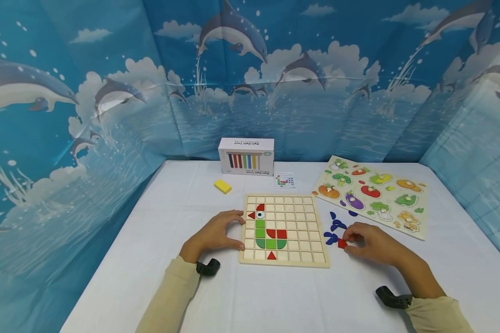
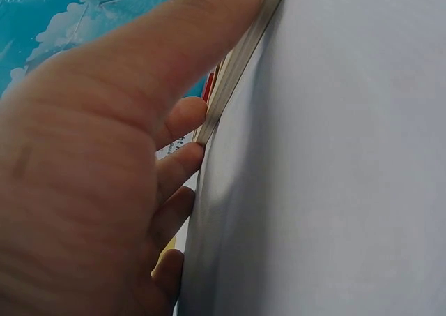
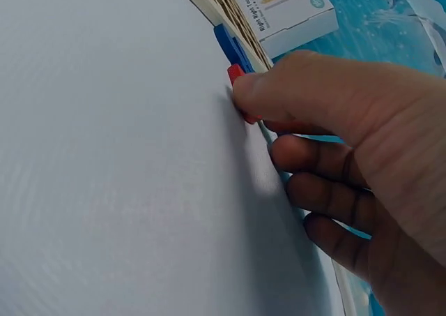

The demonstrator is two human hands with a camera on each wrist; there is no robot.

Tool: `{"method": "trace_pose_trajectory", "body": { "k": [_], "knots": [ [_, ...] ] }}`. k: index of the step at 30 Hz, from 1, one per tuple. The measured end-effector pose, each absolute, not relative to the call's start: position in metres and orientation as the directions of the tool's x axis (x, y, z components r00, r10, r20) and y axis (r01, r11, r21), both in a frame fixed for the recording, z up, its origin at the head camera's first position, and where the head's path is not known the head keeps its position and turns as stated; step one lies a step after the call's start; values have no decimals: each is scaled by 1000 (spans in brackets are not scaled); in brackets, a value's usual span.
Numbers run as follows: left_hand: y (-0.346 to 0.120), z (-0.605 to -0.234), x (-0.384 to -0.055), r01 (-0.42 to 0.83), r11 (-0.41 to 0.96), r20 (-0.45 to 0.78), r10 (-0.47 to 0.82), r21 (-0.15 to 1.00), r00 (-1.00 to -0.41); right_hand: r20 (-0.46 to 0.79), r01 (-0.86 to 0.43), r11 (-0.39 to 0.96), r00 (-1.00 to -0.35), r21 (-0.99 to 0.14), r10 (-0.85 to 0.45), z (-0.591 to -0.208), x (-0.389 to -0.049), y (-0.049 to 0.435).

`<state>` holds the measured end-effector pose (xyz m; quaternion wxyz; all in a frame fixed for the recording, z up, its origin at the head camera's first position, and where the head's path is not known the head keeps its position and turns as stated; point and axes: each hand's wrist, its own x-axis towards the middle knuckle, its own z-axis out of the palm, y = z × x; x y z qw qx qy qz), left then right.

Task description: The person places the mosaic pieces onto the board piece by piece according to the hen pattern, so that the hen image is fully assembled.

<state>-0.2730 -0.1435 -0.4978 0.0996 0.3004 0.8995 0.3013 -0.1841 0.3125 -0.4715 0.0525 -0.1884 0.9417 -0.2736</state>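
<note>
A wooden grid board [image 1: 300, 264] lies on the table, with red, green and white tiles forming a bird-like figure on its left part. My left hand [image 1: 216, 231] rests against the board's left edge, thumb and fingertips touching it; in the left wrist view the thumb [image 2: 174, 44] lies along the board's side. To the right of the board, my right hand [image 1: 371, 241] pinches a red tile [image 1: 342, 243] between thumb and forefinger, low over the table. Next to it lie several loose blue tiles [image 1: 331, 238]. The right wrist view shows the red tile [image 3: 245, 114] partly behind the thumb.
A vegetable peg puzzle [image 1: 387, 192] lies at the back right. Behind the board stand a white box [image 1: 247, 157] and a small pattern card [image 1: 284, 180]. A yellow block [image 1: 222, 186] lies at the back left. A dolphin-print curtain [image 1: 250, 101] surrounds the table.
</note>
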Motion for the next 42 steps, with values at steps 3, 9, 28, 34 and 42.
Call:
{"method": "trace_pose_trajectory", "body": {
  "k": [3, 9, 28, 34, 42],
  "knots": [
    [-144, -498, -273, 472, 641, -5, 596, 605, -803, 5, -328, 764, -920, -555, -391, -472, -184, 314],
    [-144, -500, -273, 469, 653, -7, 588, 595, -809, -1, -336, 751, -912, -569, -409, -472, -181, 314],
    [-145, -498, -271, 485, 645, 7, 596, 590, -803, 17, -301, 784, -938, -543, -347, -478, -181, 314],
    [-145, -499, -271, 480, 647, 6, 593, 593, -805, 19, -309, 790, -935, -530, -353, -478, -181, 313],
    [-145, -497, -270, 460, 653, -11, 583, 602, -813, 68, -382, 757, -909, -530, -411, -477, -181, 310]
  ]
}}
